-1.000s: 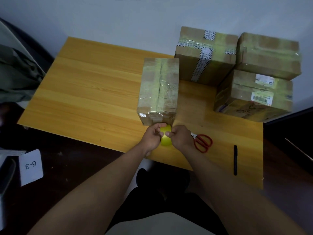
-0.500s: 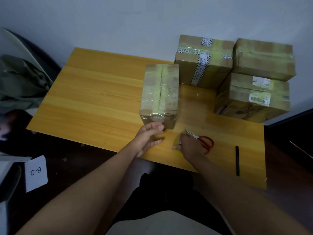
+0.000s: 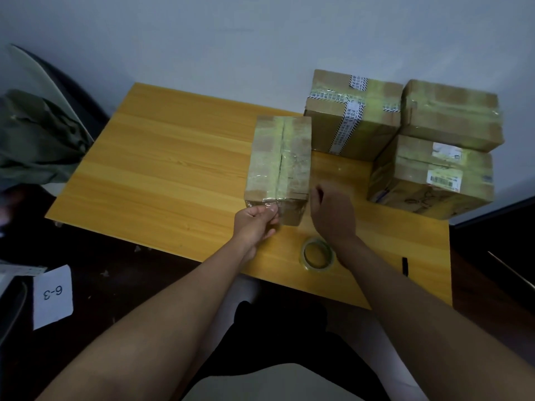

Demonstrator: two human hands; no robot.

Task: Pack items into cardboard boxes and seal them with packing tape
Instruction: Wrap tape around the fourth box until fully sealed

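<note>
1. Left hand (image 3: 256,224) has its fingers curled against the near end face of the taped box (image 3: 279,163), thumb and fingertips pressing a loose end of clear tape onto the cardboard.
2. Right hand (image 3: 333,211) hovers just right of that box's near corner, back toward the camera; its fingers look loosely bent and hold nothing visible.
3. Roll of packing tape (image 3: 317,255) lies flat on the wooden table (image 3: 173,169), near of the right hand and beside its wrist.
4. Three more sealed boxes (image 3: 405,134) are clustered at the far right of the table.
5. A black pen (image 3: 404,266) lies near the right edge.
</note>
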